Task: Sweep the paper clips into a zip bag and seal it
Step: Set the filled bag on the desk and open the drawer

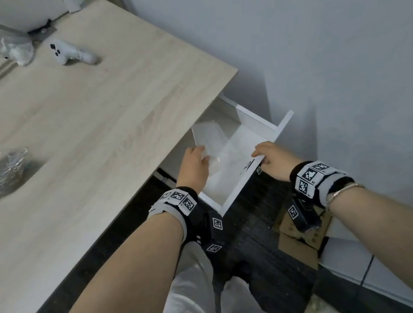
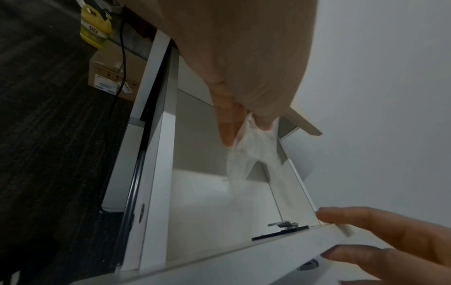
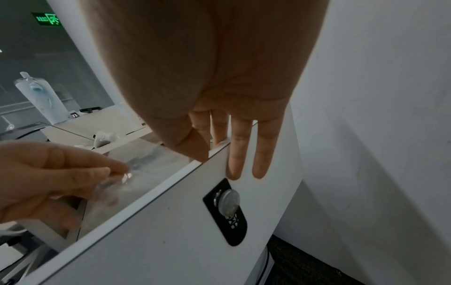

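Observation:
A heap of metal paper clips (image 1: 1, 168) lies on the wooden desk (image 1: 91, 113) at the far left. A white drawer (image 1: 235, 191) stands pulled out under the desk's right corner. My left hand (image 1: 204, 156) hangs over it and pinches a clear zip bag (image 1: 208, 140) between thumb and fingers; the left wrist view shows the bag (image 2: 246, 154) drooping into the drawer. My right hand (image 1: 258, 154) rests on the top edge of the drawer front, its fingers (image 3: 261, 154) straight against the panel. The left hand (image 3: 61, 173) and the bag (image 3: 146, 173) also show in the right wrist view.
A white game controller (image 1: 70, 54) and crumpled plastic (image 1: 18, 50) lie at the desk's far end. The drawer front carries a round lock (image 3: 227, 200). A white wall (image 1: 344, 61) is close on the right. A cardboard box (image 1: 301, 238) sits on the dark floor below.

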